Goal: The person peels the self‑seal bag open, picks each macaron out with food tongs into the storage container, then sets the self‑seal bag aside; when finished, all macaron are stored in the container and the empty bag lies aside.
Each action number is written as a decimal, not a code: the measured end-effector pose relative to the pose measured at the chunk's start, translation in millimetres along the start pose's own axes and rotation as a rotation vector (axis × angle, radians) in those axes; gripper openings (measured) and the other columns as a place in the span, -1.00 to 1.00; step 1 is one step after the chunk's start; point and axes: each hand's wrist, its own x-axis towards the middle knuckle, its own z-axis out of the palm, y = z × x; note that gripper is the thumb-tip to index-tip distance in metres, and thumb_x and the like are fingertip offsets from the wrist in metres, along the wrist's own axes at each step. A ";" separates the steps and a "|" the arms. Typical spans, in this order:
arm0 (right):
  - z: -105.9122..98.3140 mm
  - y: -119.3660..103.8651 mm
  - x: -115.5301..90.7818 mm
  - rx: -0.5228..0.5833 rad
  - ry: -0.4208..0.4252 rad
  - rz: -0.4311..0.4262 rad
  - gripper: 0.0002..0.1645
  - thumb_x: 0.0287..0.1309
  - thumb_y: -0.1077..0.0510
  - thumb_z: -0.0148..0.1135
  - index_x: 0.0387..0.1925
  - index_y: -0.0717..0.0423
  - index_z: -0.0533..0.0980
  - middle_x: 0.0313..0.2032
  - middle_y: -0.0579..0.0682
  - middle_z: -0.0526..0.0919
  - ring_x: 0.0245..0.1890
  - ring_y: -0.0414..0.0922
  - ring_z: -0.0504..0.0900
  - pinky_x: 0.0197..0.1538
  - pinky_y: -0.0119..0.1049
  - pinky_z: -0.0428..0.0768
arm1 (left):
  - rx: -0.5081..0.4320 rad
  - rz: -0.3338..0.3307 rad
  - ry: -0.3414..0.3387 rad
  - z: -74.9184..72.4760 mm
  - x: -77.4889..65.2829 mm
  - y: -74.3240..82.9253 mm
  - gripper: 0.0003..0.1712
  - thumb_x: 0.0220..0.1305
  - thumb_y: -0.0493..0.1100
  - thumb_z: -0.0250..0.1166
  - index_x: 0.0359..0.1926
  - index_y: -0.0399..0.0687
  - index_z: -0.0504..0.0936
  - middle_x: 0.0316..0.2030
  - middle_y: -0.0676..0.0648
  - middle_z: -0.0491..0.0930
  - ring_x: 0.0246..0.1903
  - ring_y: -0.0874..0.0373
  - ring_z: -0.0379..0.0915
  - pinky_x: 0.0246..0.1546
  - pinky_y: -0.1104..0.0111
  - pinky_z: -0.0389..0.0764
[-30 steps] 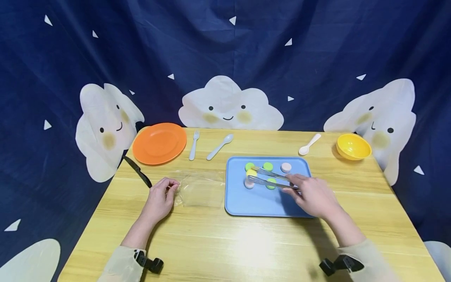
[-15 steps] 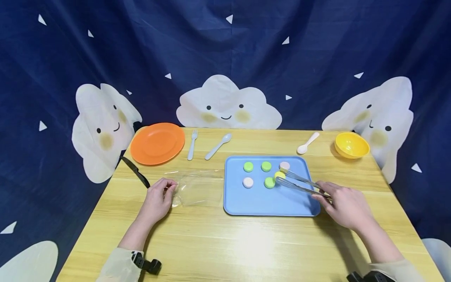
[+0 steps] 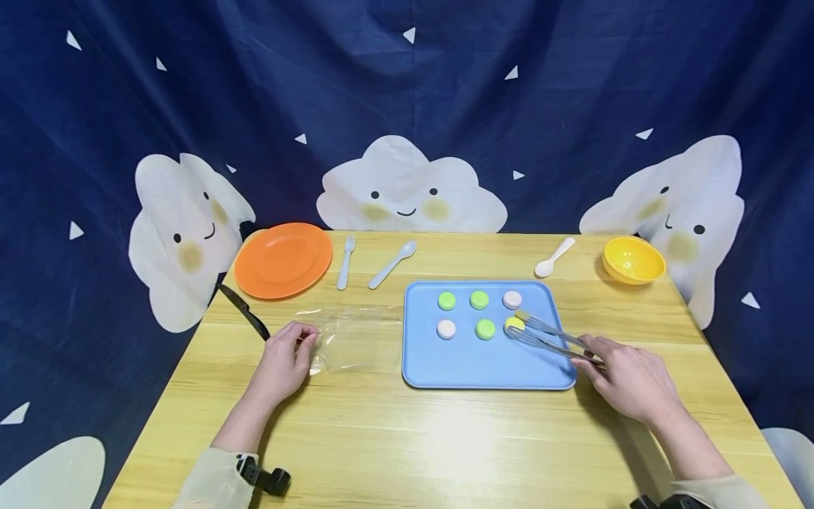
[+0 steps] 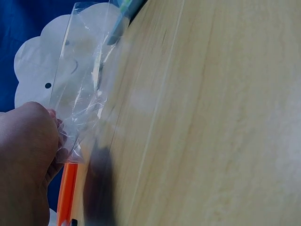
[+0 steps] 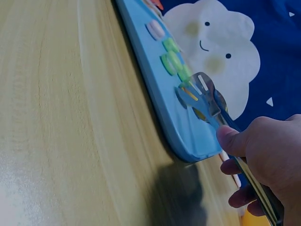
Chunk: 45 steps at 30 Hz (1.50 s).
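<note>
In the head view, my right hand [image 3: 636,378] grips metal tongs [image 3: 555,348] over the right side of a blue tray [image 3: 483,371]. The two tong tips stand apart and overlap a yellow macaron [image 3: 514,324] at the right end of the front row. Three green macarons [image 3: 485,329] and two pale pink ones [image 3: 446,329] share the tray in two rows. My left hand [image 3: 286,360] pinches the left end of a clear plastic bag [image 3: 359,346] lying left of the tray. In the left wrist view, the bag [image 4: 80,80] extends out from the fingers, partly hidden by the hand.
Beyond my left hand lie a black knife [image 3: 244,311] and an orange plate [image 3: 282,261]. A light blue fork [image 3: 346,263] and spoon [image 3: 393,265] are along the back. A pale pink spoon [image 3: 555,256] and a yellow bowl [image 3: 634,261] sit at the back right.
My right hand has moved right with the tongs, and the yellow macaron has gone from the tray's left side to the right end of the front row. The left hand stays at the bag.
</note>
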 end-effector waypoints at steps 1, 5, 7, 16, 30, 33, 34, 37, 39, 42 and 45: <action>0.3 0.1 -0.3 0.002 -0.002 0.006 -0.55 0.19 -0.02 0.56 0.06 0.05 0.68 -0.20 0.01 0.78 -0.49 0.01 0.66 -0.58 -0.04 0.46 | -0.001 -0.003 -0.005 -0.3 0.4 -0.1 -0.92 0.41 -0.44 0.35 -0.16 -0.23 0.66 -0.27 -0.10 0.68 -0.26 0.05 0.64 -0.24 0.07 0.68; -1.8 0.8 -1.7 0.037 0.012 0.042 -0.52 0.20 -0.04 0.56 0.08 0.05 0.66 -0.28 -0.10 0.75 -0.51 -0.05 0.62 -0.57 -0.05 0.45 | 0.003 -0.020 -0.035 -1.1 1.7 0.1 -0.94 0.44 -0.42 0.33 -0.15 -0.23 0.66 -0.24 -0.11 0.68 -0.22 0.02 0.65 -0.17 0.06 0.69; -5.3 1.8 -2.8 0.062 0.032 0.070 -0.52 0.21 -0.04 0.55 0.09 0.05 0.64 -0.33 -0.14 0.71 -0.52 -0.10 0.57 -0.56 -0.07 0.43 | 0.009 -0.021 -0.048 -1.6 1.7 0.7 -0.95 0.45 -0.41 0.31 -0.15 -0.23 0.66 -0.23 -0.10 0.67 -0.21 0.02 0.64 -0.16 0.06 0.68; -16.9 23.2 -16.5 0.191 0.111 0.240 -0.39 0.21 0.00 0.58 0.20 0.16 0.60 -0.54 -0.14 0.57 -0.59 -0.25 0.42 -0.52 -0.21 0.33 | 0.050 0.016 -0.074 1.5 -1.3 3.8 -0.93 0.44 -0.42 0.31 -0.16 -0.21 0.62 -0.23 -0.12 0.60 -0.18 0.00 0.57 -0.12 0.04 0.63; 15.7 48.6 -39.2 0.188 0.164 0.441 -0.29 0.21 -0.07 0.55 0.06 0.46 0.54 -0.23 0.43 0.61 -0.17 0.46 0.59 -0.14 0.37 0.47 | 0.104 -0.026 -0.229 0.0 -15.6 1.1 -0.81 0.47 -0.22 0.36 0.01 -0.20 0.64 0.11 -0.20 0.61 0.17 -0.18 0.53 0.18 -0.10 0.52; 20.1 49.4 -43.2 0.173 0.143 0.457 -0.26 0.23 -0.07 0.53 0.07 0.50 0.50 -0.19 0.47 0.57 -0.14 0.48 0.56 -0.10 0.40 0.45 | 0.154 -0.002 -0.273 0.9 -18.3 -1.1 -0.68 0.49 -0.15 0.36 0.14 -0.22 0.62 0.24 -0.25 0.56 0.28 -0.24 0.45 0.18 -0.18 0.47; 21.3 49.7 -44.3 0.169 0.136 0.459 -0.25 0.23 -0.07 0.53 0.07 0.52 0.49 -0.19 0.48 0.56 -0.13 0.48 0.55 -0.09 0.40 0.45 | 0.169 0.005 -0.293 0.9 -19.2 -1.5 -0.63 0.50 -0.13 0.35 0.19 -0.22 0.61 0.28 -0.27 0.53 0.31 -0.26 0.42 0.18 -0.21 0.46; 24.7 51.2 -46.3 0.162 0.112 0.451 -0.21 0.25 -0.08 0.52 0.08 0.57 0.46 -0.13 0.53 0.53 -0.09 0.49 0.51 -0.05 0.40 0.42 | 0.204 0.011 -0.365 -0.4 -23.2 -2.1 -0.52 0.56 -0.06 0.28 0.36 -0.19 0.54 0.42 -0.28 0.41 0.40 -0.27 0.31 0.21 -0.25 0.40; 26.3 52.0 -46.7 0.171 0.104 0.444 -0.18 0.26 -0.08 0.51 0.09 0.61 0.44 -0.10 0.56 0.50 -0.07 0.50 0.47 -0.02 0.41 0.39 | 0.208 0.008 -0.413 -2.7 -25.0 -1.6 -0.45 0.58 -0.04 0.25 0.45 -0.17 0.48 0.50 -0.28 0.31 0.47 -0.27 0.21 0.27 -0.28 0.33; 27.6 53.6 -46.8 0.180 0.097 0.430 -0.15 0.27 -0.08 0.50 0.10 0.65 0.42 -0.08 0.60 0.47 -0.04 0.52 0.43 0.01 0.40 0.35 | 0.202 0.008 -0.465 -7.5 -25.7 -0.3 -0.39 0.60 -0.02 0.23 0.52 -0.14 0.40 0.56 -0.28 0.22 0.54 -0.27 0.08 0.33 -0.31 0.23; 26.8 54.0 -44.8 0.172 0.078 0.422 -0.04 0.26 -0.12 0.49 0.18 0.69 0.35 -0.07 0.63 0.43 -0.04 0.55 0.38 0.00 0.40 0.31 | 0.180 0.007 -0.485 -12.4 -23.8 -0.8 -0.34 0.59 0.01 0.25 0.55 -0.13 0.37 0.58 -0.28 0.17 0.57 -0.27 0.00 0.37 -0.32 0.17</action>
